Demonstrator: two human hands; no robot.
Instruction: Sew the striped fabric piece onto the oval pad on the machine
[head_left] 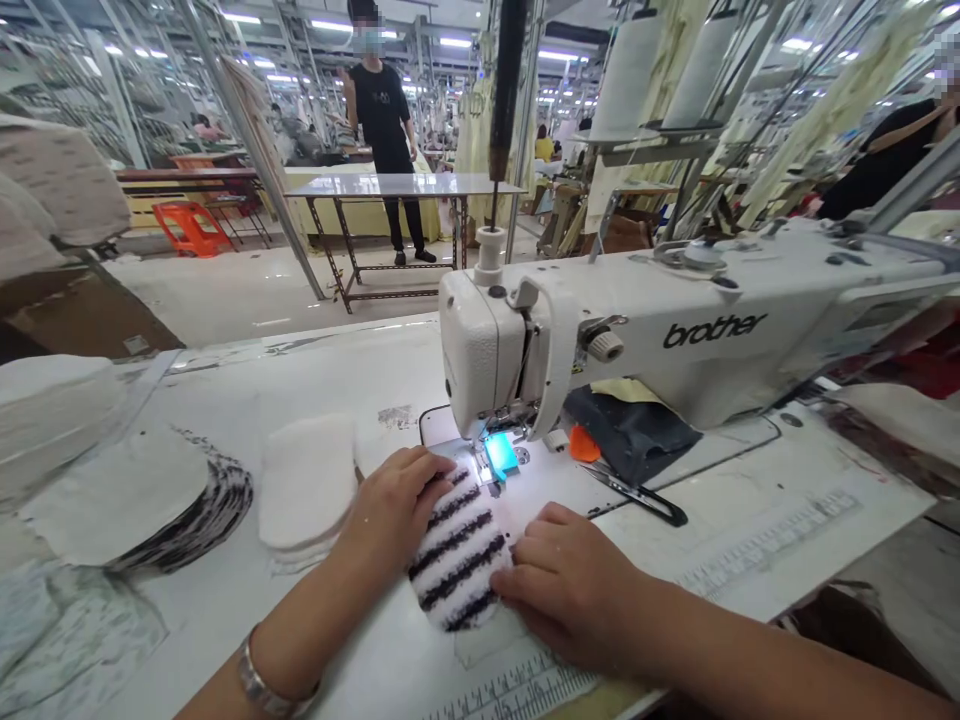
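A striped black-and-white fuzzy fabric piece lies on the machine bed, its far end close to the needle area of the white sewing machine. My left hand grips its upper left edge, fingers bent near the presser foot. At the lower right edge, my right hand pinches the fabric between thumb and curled fingers. A bright blue guide piece sits beside the presser foot, under the lamp's light. The needle itself is too small to make out.
White fabric pieces are stacked left of my arm, beside a striped pile. Thread snips, an orange piece and dark cloth lie right of the needle. A person stands behind a far table.
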